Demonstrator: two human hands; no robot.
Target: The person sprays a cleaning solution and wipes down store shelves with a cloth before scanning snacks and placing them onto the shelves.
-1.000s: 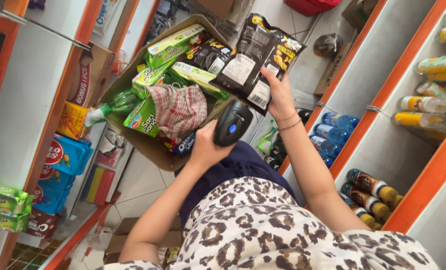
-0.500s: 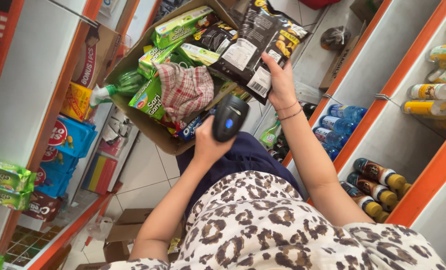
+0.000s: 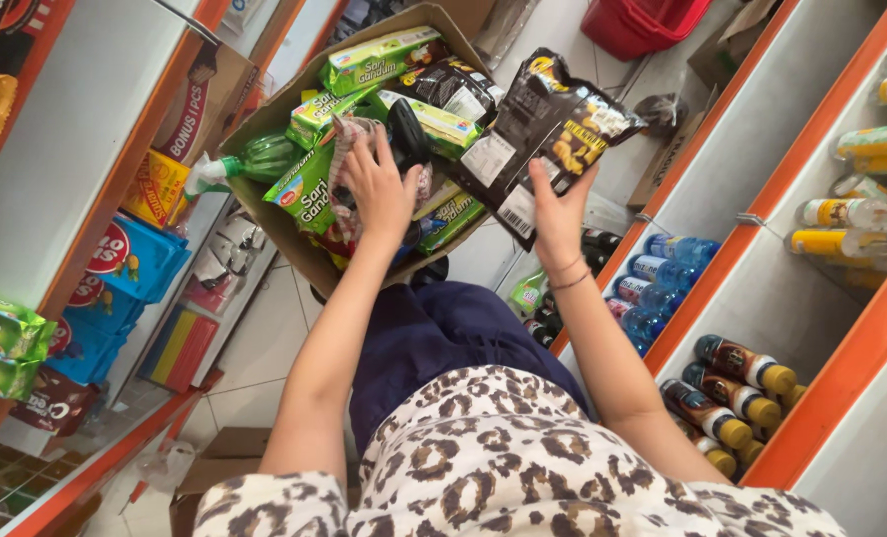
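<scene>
Landmark: cardboard box [image 3: 274,214] on lap, packed with snack packs.

Right hand [image 3: 560,214] just right of box, fingers clamped on lower edge of black snack bag [image 3: 543,134]; bag's long axis runs up-right, away from wrist, upper part overlapping box's right rim.

Left hand [image 3: 379,189] inside box, fingers spread flat on checked cloth [image 3: 349,149], holding nothing visible. Left hand nearer box contents.

Shelves flank box closely on both sides; open floor beyond far rim.

Left hand [image 3: 379,189] flat, fingers spread; right hand [image 3: 558,214] raised, fingers pinched shut.
</scene>
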